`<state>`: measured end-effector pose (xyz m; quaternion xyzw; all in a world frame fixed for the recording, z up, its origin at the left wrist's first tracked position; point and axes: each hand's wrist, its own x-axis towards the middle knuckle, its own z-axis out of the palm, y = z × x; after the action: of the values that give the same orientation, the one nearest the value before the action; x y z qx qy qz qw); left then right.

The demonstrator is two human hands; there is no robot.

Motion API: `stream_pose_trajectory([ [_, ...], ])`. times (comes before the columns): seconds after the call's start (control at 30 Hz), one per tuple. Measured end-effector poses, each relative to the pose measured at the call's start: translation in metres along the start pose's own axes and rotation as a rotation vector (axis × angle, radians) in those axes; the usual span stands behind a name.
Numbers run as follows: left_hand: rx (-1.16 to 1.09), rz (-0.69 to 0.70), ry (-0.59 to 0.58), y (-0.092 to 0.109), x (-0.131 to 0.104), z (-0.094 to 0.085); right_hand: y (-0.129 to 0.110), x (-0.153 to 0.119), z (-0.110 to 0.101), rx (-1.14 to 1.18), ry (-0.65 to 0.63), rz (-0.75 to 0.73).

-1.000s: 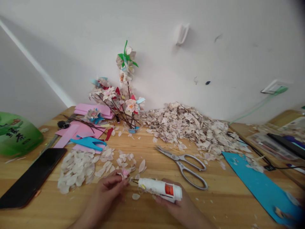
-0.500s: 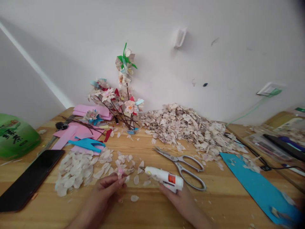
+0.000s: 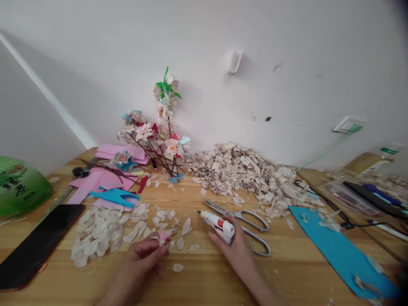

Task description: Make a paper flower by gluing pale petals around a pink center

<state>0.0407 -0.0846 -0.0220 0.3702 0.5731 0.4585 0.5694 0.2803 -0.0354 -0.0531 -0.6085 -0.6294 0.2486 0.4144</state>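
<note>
My left hand point(image 3: 145, 257) pinches a small pink-and-white handmade flower point(image 3: 163, 236) between thumb and fingertips. In my right hand point(image 3: 237, 250) is a white hot glue gun point(image 3: 217, 224) with an orange patch, its dark nozzle pointing up and to the left. Grey-handled scissors point(image 3: 251, 219) lie just beyond the right hand, partly covered by it. Loose pale petals point(image 3: 180, 243) are scattered on the wood between the hands. A larger heap of petals point(image 3: 97, 233) lies left of the left hand.
Finished flowers on twigs point(image 3: 174, 146) stand in a clear cup against the wall. Behind lies a big pile of dry scraps point(image 3: 245, 170). A black phone point(image 3: 41, 242), pink sheets point(image 3: 119, 178) and a green bag point(image 3: 22, 187) are left; a blue sheet point(image 3: 331, 250) lies right.
My right hand has turned the glue gun, drawn its nozzle away from the flower and moved nearer the scissors. The left hand still pinches the flower. The view has shifted slightly.
</note>
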Motion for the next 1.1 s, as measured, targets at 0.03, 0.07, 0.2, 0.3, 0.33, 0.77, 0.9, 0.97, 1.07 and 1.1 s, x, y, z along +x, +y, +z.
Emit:
stream_pose_trajectory([
  [0.03, 0.01, 0.008, 0.003, -0.002, 0.001, 0.0, -0.004, -0.002, -0.003, -0.002, 0.07, -0.044],
  [0.07, 0.021, 0.017, 0.01, -0.003, 0.001, 0.0, -0.008, -0.004, -0.007, -0.008, 0.158, -0.112],
  [0.2, 0.086, 0.108, 0.016, -0.004, 0.003, -0.001, -0.035, -0.017, -0.02, -0.074, 0.363, -0.535],
  [0.3, 0.167, 0.285, -0.02, 0.002, -0.001, 0.002, -0.06, -0.026, -0.017, -0.132, 0.093, -0.633],
  [0.33, 0.197, 0.356, -0.043, 0.004, -0.004, 0.003, -0.068, -0.028, -0.013, -0.126, -0.009, -0.614],
  [0.77, 0.303, 0.591, -0.292, 0.004, -0.016, 0.0, -0.11, -0.029, 0.015, 0.147, -0.428, -0.415],
  [0.9, 0.269, 0.569, -0.277, 0.0, -0.013, 0.002, -0.109, -0.028, 0.018, 0.23, -0.384, -0.388],
  [0.97, 0.256, 0.517, -0.262, -0.003, -0.011, 0.003, -0.109, -0.027, 0.016, 0.323, -0.336, -0.356],
  [1.07, 0.156, 0.429, -0.221, -0.008, -0.006, 0.004, -0.108, -0.024, 0.005, 0.52, -0.268, -0.164],
  [1.1, 0.09, 0.374, -0.21, -0.009, -0.005, 0.005, -0.107, -0.022, 0.001, 0.583, -0.251, -0.074],
])
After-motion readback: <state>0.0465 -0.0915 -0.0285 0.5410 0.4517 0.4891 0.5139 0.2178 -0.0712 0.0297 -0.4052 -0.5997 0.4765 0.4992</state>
